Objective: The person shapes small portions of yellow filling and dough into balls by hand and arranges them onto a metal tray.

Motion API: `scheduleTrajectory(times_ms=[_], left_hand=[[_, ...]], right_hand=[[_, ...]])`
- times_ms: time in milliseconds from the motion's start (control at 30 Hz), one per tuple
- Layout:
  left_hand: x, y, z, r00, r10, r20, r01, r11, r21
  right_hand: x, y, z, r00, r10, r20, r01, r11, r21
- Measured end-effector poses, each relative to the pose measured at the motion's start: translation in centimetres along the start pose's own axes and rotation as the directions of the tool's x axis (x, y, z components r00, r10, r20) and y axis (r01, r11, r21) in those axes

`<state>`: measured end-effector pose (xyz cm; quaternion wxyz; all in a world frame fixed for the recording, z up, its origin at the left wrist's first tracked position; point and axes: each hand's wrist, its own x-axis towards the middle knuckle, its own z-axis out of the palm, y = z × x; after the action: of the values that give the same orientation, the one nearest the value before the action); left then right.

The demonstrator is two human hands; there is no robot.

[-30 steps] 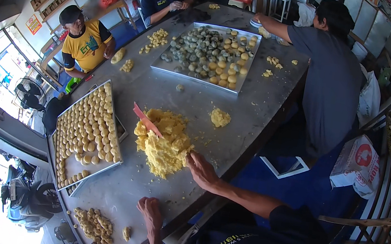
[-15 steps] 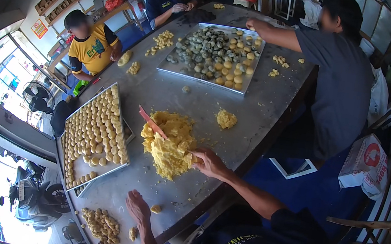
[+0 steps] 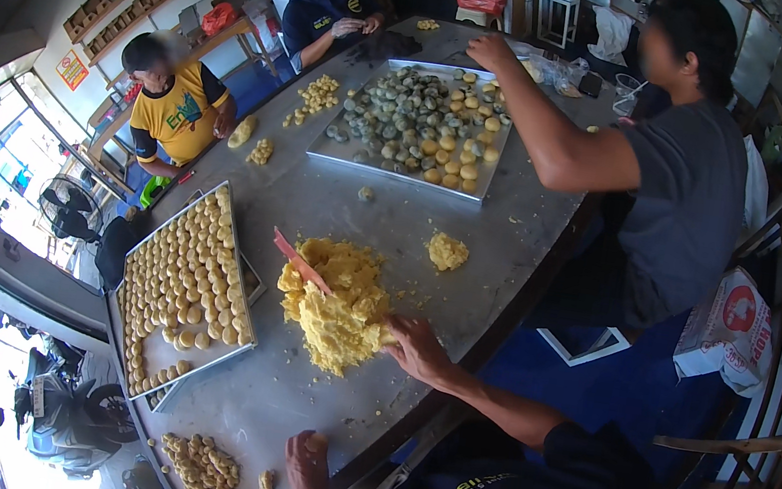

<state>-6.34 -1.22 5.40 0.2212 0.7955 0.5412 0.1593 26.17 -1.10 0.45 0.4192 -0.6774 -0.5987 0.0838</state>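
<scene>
A large mound of crumbly yellow dough sits on the metal table, with a pink flat scraper stuck in its top. My right hand is at the mound's near right side, its fingers curled into the dough's edge. Nearer the table's front edge, my left hand is closed around a small tan dough piece, partly hidden by the fingers. Close to that hand lies another small dough lump. A heap of small dough pieces lies farther left.
A tray of round dough balls stands left of the mound. Farther off, another tray holds grey-green and yellow balls. A smaller yellow clump lies right of the mound. Three co-workers are around the table, one reaching over the far tray.
My left hand has drawn back toward me and picked up the dough piece that lay beside it. My right hand stays at the mound. The co-worker at right has raised an arm.
</scene>
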Motion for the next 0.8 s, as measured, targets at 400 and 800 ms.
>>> scheduleTrajectory(times_ms=[400,800], left_hand=[[-2.2,-10.3,-1.7,0.954,-0.143,-0.262,0.263,0.821,0.508],[-7.7,-13.2,-1.3,0.923,0.052,-0.381,0.114,0.91,0.399]], right_hand=[[3.3,-1.3,-1.9,0.934,-0.083,0.349,0.153,0.972,-0.177],[-1.7,-0.4,-0.7,0.987,-0.162,0.003,0.16,0.97,-0.185]])
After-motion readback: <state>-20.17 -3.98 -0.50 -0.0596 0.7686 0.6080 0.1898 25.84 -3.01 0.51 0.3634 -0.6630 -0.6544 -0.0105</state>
